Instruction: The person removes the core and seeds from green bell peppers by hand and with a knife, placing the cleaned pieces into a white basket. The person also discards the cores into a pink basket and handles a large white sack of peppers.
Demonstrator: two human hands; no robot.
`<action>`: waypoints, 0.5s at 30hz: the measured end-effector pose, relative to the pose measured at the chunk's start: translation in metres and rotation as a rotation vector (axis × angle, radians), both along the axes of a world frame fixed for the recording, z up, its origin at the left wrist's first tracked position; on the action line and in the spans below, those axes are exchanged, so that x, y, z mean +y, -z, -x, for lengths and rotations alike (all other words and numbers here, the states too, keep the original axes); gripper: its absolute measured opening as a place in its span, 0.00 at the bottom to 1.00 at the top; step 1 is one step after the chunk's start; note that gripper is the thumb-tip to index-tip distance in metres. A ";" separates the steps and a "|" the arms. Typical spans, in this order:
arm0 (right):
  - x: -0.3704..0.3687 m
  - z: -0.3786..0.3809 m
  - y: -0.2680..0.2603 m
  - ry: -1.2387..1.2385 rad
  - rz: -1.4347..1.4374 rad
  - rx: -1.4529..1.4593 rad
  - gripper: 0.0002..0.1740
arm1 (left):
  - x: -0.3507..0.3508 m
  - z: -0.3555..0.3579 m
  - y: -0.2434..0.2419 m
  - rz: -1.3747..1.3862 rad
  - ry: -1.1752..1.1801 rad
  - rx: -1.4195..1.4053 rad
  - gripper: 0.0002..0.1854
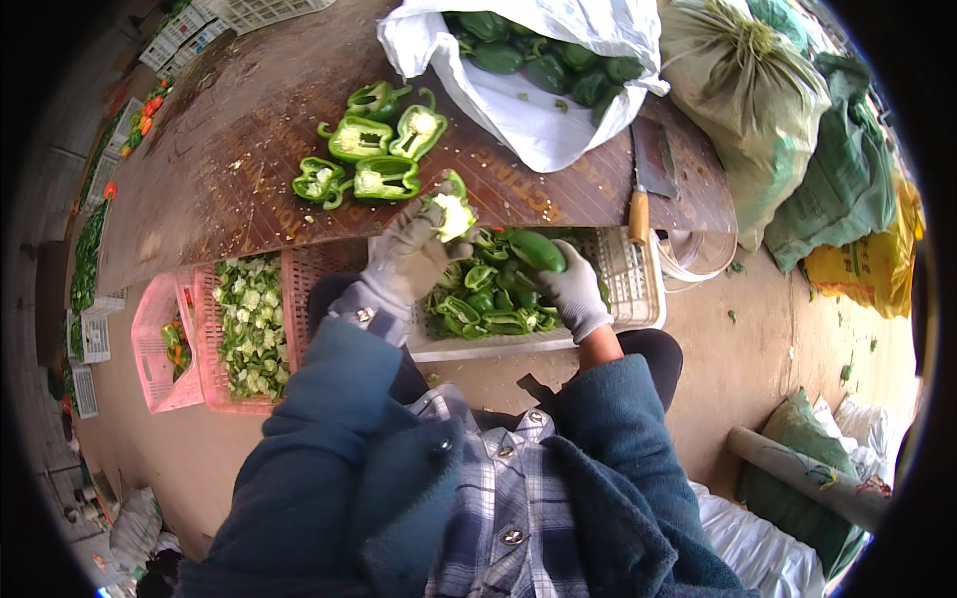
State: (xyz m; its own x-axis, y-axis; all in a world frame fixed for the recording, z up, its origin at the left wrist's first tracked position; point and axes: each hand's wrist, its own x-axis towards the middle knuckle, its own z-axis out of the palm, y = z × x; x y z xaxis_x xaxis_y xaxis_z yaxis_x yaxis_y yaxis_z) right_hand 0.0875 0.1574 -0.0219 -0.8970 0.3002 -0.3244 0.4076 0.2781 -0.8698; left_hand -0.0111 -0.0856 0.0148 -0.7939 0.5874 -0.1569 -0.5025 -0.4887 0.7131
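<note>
My gloved left hand (pixel 410 250) holds a piece of green bell pepper (pixel 454 215) with its pale seed core turned up, at the table's near edge. In my gloved right hand (pixel 577 290) is a smooth green pepper piece (pixel 537 250), above a white plastic crate (pixel 632 280). Cut green pepper pieces (pixel 482 306) fill much of that crate, which sits before my knees. Several halved green peppers (pixel 385 179) lie on the brown board table (pixel 247 172), most with seeds showing. A cleaver (pixel 655 161) rests at the right, its wooden handle over the edge.
A white sack (pixel 516 127) of whole green peppers lies open on the table. Left of my legs, a pink crate (pixel 295 306) holds pepper cores (pixel 252 321) beside another pink basket (pixel 153 351). A round white bucket (pixel 695 254) and tied sacks (pixel 748 97) stand right.
</note>
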 end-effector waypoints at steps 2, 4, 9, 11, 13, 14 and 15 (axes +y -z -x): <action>-0.001 -0.003 0.009 -0.186 -0.426 -0.027 0.44 | -0.048 0.000 -0.027 0.280 -0.003 0.303 0.26; -0.002 -0.002 0.017 -0.115 -0.415 0.100 0.44 | -0.105 0.003 -0.058 0.587 -0.124 0.537 0.27; -0.013 0.007 0.032 0.049 -0.211 0.207 0.34 | -0.202 -0.004 -0.105 2.261 0.186 0.700 0.36; -0.019 0.011 0.036 0.042 0.052 0.251 0.30 | -0.189 0.005 -0.095 1.896 -0.089 0.689 0.37; -0.026 0.013 0.037 0.068 0.297 0.208 0.23 | -0.152 0.031 -0.072 1.641 -0.155 0.594 0.38; -0.028 0.013 0.036 0.072 0.292 0.189 0.22 | -0.128 0.050 -0.058 1.518 -0.139 0.601 0.39; -0.029 0.013 0.035 0.072 0.329 0.162 0.21 | -0.105 0.069 -0.044 1.686 -0.114 0.668 0.39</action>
